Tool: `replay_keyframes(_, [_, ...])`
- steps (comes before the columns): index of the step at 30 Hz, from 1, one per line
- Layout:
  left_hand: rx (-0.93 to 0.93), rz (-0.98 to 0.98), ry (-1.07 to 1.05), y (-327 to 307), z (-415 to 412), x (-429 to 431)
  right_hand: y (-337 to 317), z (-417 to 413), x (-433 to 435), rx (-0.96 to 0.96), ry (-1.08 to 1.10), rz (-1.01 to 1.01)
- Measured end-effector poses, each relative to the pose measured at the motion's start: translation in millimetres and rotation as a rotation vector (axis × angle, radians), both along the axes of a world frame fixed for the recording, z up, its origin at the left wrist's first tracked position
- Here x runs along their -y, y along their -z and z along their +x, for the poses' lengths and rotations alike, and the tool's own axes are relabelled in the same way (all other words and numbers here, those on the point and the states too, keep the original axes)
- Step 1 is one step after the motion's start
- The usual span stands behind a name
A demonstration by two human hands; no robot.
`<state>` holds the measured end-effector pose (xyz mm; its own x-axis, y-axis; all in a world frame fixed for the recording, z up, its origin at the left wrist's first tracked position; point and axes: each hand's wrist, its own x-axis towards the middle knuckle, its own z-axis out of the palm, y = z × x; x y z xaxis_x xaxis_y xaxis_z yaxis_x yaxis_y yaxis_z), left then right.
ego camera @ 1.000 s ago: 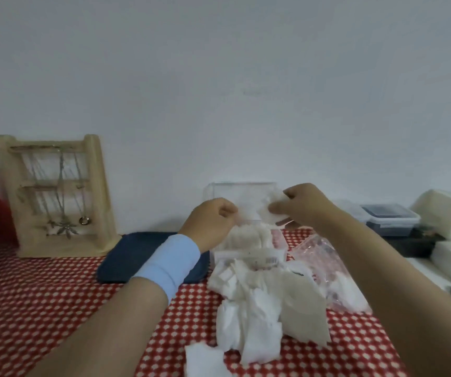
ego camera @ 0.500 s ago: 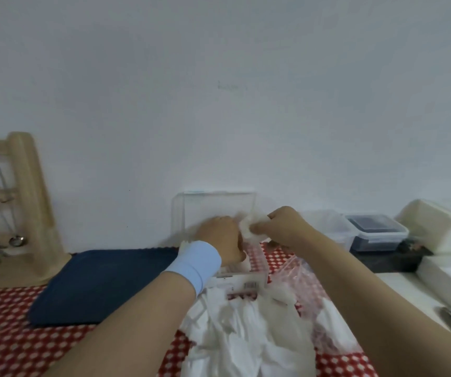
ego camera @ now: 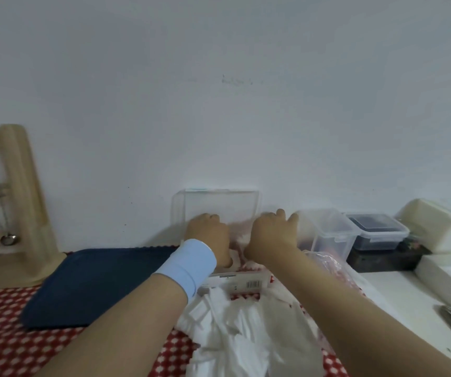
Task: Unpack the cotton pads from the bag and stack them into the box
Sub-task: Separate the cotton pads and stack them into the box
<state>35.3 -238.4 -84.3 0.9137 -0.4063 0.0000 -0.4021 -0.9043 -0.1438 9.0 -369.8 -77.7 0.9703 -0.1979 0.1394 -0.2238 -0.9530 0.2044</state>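
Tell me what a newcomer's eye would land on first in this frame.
The left hand and right hand reach side by side into the clear box at centre, its lid upright against the wall. Just in front, a loose heap of white cotton pads sprawls over the red checked cloth, with a navy tray to the left.

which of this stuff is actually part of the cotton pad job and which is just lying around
In the job: clear box, loose cotton pads, plastic bag.

Just lying about: navy tray, wooden stand, clear lidded container, dark-lidded container, cream box.
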Motion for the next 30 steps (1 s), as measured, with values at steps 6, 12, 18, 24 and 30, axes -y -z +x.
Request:
replay_keyframes(6, [-0.030,-0.197,0.102,4,-9,-8,11,9,-11,-0.104,0.075,0.258])
replay_keyframes(12, [-0.163,-0.398,0.177,4,-19,-39,-9,0,13,-0.174,0.017,0.656])
replay_keyframes(18, [-0.271,-0.312,0.188,12,-33,-32,14,1,20,-0.072,-0.057,0.479])
replay_keyframes(24, [-0.272,-0.237,0.198,14,-37,-30,-3,-17,27,0.181,-0.095,0.412])
replay_keyframes(30, [-0.309,-0.294,0.233,13,-32,-17,18,-34,11,-0.096,-0.580,0.209])
